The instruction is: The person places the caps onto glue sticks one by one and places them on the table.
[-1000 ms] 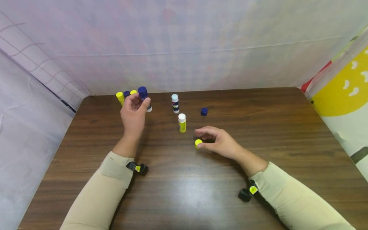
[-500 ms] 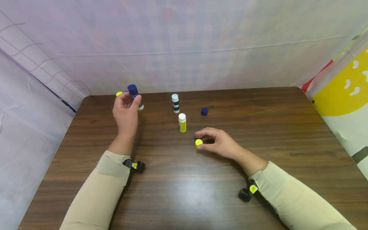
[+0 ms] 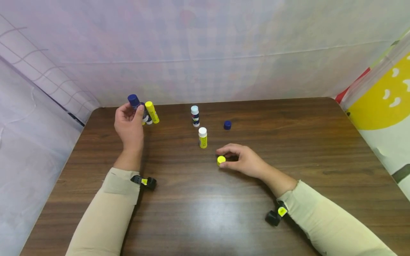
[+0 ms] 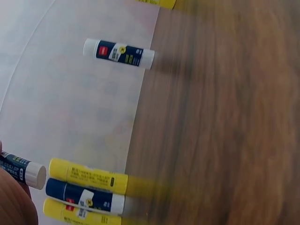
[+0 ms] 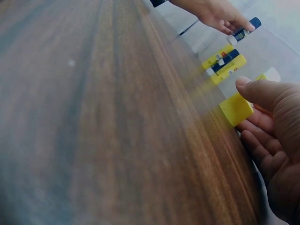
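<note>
My left hand (image 3: 129, 124) grips a dark blue glue stick (image 3: 132, 100) between thumb and fingers, blue cap up, raised at the back left. Beside its white base in the left wrist view stand a yellow glue stick (image 4: 89, 176), a blue glue stick (image 4: 84, 194) and another yellow one (image 4: 77, 213), close together in a row. My right hand (image 3: 245, 160) holds a small yellow cap (image 5: 236, 110) between thumb and fingers, low over the table. A yellow glue stick with a white top (image 3: 203, 138) stands just beyond that hand.
Farther back stands a navy glue stick with a pale top (image 3: 195, 116). A loose blue cap (image 3: 227, 124) sits to its right on the brown wood table (image 3: 307, 138). A pale curtain (image 3: 224, 53) hangs behind the table's back edge.
The left hand has moved left with the blue glue stick, uncovering the yellow stick at the right of the row. The right hand has barely moved, with the yellow cap still at its fingertips.
</note>
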Demonstrator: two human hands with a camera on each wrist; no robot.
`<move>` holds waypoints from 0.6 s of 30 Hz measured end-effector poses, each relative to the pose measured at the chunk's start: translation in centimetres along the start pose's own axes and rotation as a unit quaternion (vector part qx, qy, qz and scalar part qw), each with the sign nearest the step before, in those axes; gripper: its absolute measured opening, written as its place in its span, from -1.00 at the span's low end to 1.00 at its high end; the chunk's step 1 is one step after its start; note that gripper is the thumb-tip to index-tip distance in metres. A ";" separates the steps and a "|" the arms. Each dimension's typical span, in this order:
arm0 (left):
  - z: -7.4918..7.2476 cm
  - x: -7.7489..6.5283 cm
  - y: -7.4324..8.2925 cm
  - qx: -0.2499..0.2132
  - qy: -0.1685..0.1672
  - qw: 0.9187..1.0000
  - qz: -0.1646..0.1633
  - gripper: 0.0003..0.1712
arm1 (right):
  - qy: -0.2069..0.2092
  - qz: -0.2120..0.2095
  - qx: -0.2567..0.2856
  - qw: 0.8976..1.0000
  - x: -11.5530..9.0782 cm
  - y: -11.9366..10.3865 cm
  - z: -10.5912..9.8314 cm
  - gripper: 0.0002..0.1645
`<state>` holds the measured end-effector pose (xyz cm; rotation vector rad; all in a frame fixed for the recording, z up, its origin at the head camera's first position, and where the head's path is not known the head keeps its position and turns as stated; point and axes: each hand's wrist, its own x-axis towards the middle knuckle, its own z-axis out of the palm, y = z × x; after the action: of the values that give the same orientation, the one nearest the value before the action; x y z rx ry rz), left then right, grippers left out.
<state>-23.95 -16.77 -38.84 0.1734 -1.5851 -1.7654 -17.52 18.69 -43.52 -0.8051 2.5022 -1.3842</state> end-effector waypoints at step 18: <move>-2.0 1.9 -1.1 0.046 0.061 0.996 -0.042 -0.64 | -0.002 0.012 -0.001 1.000 -0.1 -0.1 -0.2 -0.50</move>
<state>-24.62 -19.56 -39.60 0.3886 -1.5910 -1.7119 -17.46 18.81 -43.32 -0.7744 2.5008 -1.3715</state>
